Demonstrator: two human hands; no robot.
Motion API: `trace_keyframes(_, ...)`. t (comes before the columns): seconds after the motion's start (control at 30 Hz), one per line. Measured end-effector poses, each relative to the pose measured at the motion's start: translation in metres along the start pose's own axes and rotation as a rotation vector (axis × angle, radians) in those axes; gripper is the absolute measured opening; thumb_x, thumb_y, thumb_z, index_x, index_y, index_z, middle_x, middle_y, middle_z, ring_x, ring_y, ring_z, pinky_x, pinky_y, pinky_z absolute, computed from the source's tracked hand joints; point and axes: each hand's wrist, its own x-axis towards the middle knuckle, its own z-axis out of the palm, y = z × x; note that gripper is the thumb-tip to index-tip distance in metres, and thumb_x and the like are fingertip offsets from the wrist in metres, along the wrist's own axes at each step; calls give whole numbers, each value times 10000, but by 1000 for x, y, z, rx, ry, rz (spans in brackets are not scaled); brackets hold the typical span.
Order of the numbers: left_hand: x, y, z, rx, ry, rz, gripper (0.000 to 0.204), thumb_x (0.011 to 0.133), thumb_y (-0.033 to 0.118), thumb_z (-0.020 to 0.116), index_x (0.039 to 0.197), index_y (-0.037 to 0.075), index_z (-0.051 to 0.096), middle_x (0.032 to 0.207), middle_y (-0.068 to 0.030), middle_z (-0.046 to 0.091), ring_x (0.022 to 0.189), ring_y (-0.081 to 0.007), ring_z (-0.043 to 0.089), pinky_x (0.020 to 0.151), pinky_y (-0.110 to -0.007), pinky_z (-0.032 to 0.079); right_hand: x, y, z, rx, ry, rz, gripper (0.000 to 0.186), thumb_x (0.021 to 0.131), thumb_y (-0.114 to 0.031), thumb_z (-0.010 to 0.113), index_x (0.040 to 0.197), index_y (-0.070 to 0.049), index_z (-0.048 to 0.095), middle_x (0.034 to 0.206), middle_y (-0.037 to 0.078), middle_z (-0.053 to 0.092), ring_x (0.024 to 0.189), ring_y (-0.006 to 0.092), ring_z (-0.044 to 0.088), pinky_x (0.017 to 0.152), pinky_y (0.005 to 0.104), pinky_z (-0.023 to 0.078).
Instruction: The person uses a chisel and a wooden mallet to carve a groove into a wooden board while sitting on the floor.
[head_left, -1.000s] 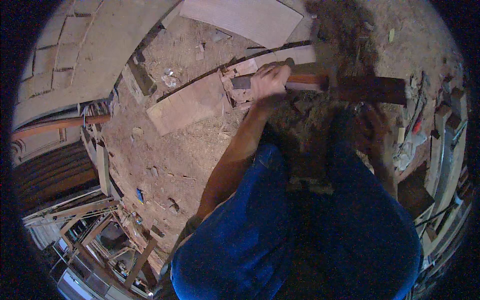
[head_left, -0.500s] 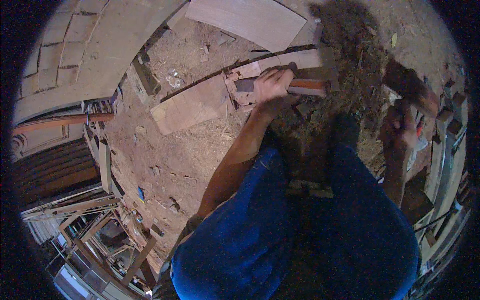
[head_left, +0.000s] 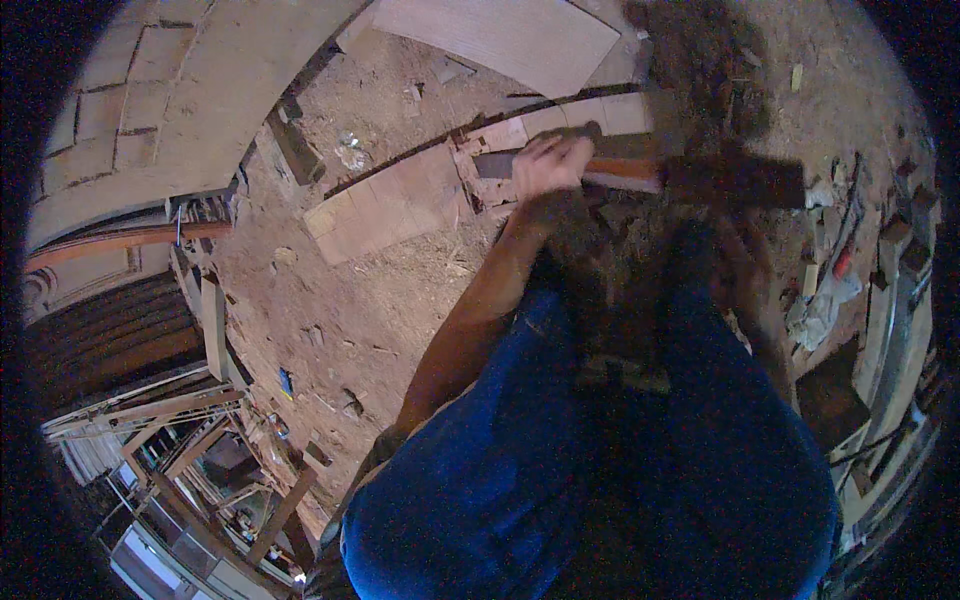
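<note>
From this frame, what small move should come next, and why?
Probably lift the mallet for another blow. Its dark head sits at the end of the chisel handle, which the left hand grips with the blade on the wood strip. The right hand is blurred in shadow.

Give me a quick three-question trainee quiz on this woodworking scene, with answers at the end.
1. True or false: the left hand grips a chisel-like tool with an orange-brown handle.
2. Which does the dark wooden block meet: A) the handle's end, B) the blue trousers, C) the pale board at top?
3. What covers the ground around the flat wood pieces?

Key: 1 true; 2 A; 3 sawdust, chips and wood scraps.
</note>
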Motion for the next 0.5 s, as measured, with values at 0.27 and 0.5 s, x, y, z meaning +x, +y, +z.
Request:
trace_keyframes(0.27,14,16,-1,-107,-62,-30,187,657,207,616,773,75,555,719,-133,635,699,-337,641,653,-436,527,3,-6,-9,-182,-51,-100,256,978,-324,489,1054,-93,569,650,-25,448,451,76,378,386,233,288)
trace_keyframes(0.5,7,5,-4,-74,-88,-51,221,628,215,624,783,78,546,721,-119,623,710,-331,630,621,-439,507,4,26,-10,-420,-207,-287,286,985,-316,477,1108,-78,578,666,-18,463,459,76,389,391,235,300)
